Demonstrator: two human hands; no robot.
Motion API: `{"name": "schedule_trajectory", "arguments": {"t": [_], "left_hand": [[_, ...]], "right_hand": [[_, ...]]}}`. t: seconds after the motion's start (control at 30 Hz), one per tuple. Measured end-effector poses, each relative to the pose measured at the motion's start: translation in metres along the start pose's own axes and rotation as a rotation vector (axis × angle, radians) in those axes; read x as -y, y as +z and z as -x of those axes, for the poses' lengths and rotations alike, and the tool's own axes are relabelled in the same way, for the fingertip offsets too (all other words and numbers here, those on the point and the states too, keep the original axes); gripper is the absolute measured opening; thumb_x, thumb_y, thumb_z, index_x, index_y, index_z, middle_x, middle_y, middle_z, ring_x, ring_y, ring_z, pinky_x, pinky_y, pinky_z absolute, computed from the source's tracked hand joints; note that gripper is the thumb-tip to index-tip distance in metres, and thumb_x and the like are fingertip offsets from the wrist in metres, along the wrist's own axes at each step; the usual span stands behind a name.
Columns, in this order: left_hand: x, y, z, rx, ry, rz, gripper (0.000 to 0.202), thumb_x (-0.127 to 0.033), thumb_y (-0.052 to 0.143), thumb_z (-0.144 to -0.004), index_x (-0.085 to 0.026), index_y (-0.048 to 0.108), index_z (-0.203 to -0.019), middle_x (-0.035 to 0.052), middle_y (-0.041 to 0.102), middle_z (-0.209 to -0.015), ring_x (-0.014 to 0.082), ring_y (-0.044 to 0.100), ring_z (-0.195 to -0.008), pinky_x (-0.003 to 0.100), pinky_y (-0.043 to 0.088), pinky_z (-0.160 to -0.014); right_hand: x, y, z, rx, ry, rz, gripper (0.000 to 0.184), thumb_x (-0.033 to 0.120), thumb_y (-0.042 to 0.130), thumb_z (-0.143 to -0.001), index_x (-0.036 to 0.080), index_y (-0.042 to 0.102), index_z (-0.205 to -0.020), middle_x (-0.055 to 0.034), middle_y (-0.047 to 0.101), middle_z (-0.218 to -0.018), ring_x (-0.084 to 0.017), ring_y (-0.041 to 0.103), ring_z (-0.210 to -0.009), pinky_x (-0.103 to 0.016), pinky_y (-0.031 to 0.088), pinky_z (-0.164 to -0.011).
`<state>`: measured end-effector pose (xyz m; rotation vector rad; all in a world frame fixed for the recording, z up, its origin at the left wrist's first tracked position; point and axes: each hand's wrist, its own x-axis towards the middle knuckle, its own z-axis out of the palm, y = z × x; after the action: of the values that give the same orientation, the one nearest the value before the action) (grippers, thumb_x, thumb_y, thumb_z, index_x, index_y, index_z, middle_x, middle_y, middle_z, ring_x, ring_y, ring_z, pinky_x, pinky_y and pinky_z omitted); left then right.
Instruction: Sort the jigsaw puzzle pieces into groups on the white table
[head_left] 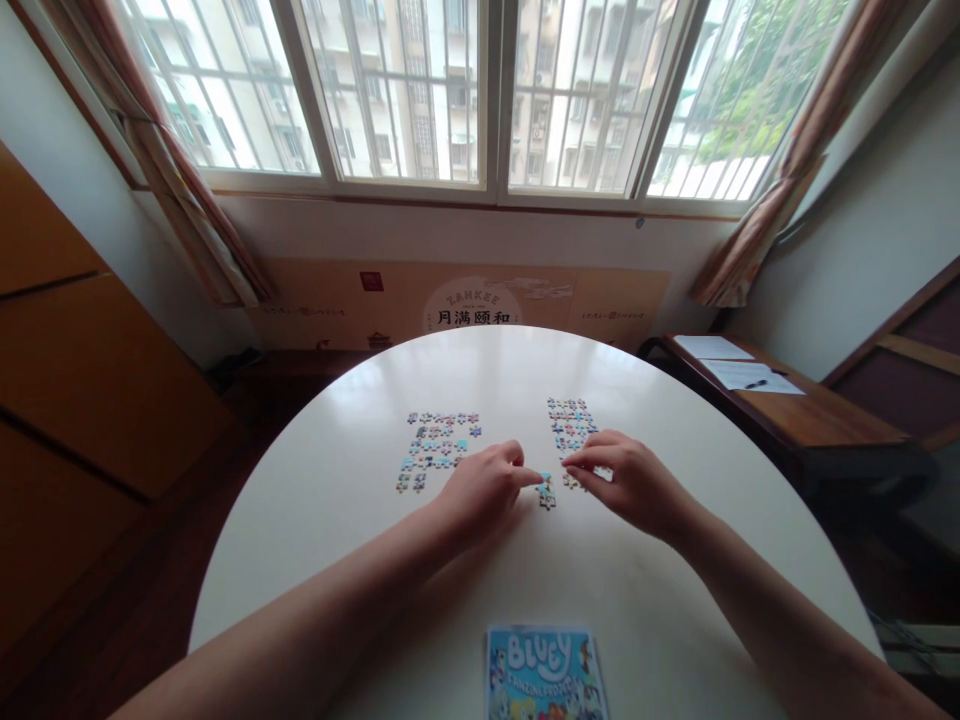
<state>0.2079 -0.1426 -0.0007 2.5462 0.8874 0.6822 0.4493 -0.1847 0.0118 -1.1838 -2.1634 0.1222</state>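
Observation:
A few joined jigsaw pieces [547,492] lie on the white table between my hands. My left hand [487,478] has its index finger stretched out, its tip touching the top of these pieces; the other fingers are curled. My right hand [626,478] is just to the right, thumb and fingers pinched together at the near edge of a group of loose pieces [571,420]. Whatever sits in that pinch is too small to make out. A second group of loose pieces [439,440] is spread in rows left of my left hand, which partly hides it.
A blue Bluey picture card [544,675] lies near my side of the round white table [315,560]. On the right, a wooden side table [817,415] holds papers [750,376] and a dark pen. Windows and a printed cardboard panel [322,300] stand beyond.

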Motion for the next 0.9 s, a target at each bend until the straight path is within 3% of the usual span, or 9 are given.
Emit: {"name": "schedule_trajectory", "arguments": {"t": [0.17, 0.47, 0.67, 0.9], "left_hand": [[-0.002, -0.001, -0.001, 0.044, 0.073, -0.028, 0.032, -0.019, 0.053, -0.092, -0.033, 0.082, -0.096, 0.0079, 0.061, -0.092, 0.02, 0.053, -0.077, 0.033, 0.041, -0.07], [-0.002, -0.005, -0.002, 0.102, 0.095, -0.106, 0.033, -0.015, 0.056, -0.088, -0.033, 0.081, -0.098, 0.0074, 0.062, -0.093, 0.0183, 0.055, -0.073, 0.031, 0.041, -0.067], [0.0, -0.01, -0.006, -0.014, 0.075, -0.025, 0.035, -0.019, 0.049, -0.092, -0.027, 0.078, -0.109, 0.0095, 0.064, -0.097, 0.0183, 0.055, -0.074, 0.033, 0.043, -0.068], [-0.001, -0.01, -0.009, 0.035, 0.008, -0.052, 0.035, -0.018, 0.053, -0.089, -0.026, 0.074, -0.116, 0.0102, 0.064, -0.113, 0.0204, 0.059, -0.083, 0.035, 0.044, -0.075]], "right_hand": [[-0.007, -0.004, -0.001, -0.124, 0.052, 0.041, 0.013, 0.023, 0.066, -0.092, 0.023, 0.079, -0.091, -0.0048, 0.073, -0.081, -0.021, 0.067, -0.079, -0.035, 0.056, -0.073], [-0.009, 0.002, -0.002, -0.268, 0.001, 0.041, 0.014, 0.022, 0.064, -0.092, 0.021, 0.078, -0.093, -0.0052, 0.074, -0.079, -0.02, 0.067, -0.076, -0.033, 0.056, -0.071], [-0.011, 0.003, -0.001, -0.246, -0.03, 0.024, 0.013, 0.022, 0.065, -0.092, 0.021, 0.078, -0.093, -0.0036, 0.072, -0.075, -0.019, 0.064, -0.072, -0.035, 0.054, -0.073], [-0.011, -0.001, -0.001, -0.268, -0.012, 0.012, 0.015, 0.021, 0.064, -0.09, 0.021, 0.078, -0.091, -0.003, 0.071, -0.074, -0.019, 0.062, -0.073, -0.034, 0.052, -0.073]]}}
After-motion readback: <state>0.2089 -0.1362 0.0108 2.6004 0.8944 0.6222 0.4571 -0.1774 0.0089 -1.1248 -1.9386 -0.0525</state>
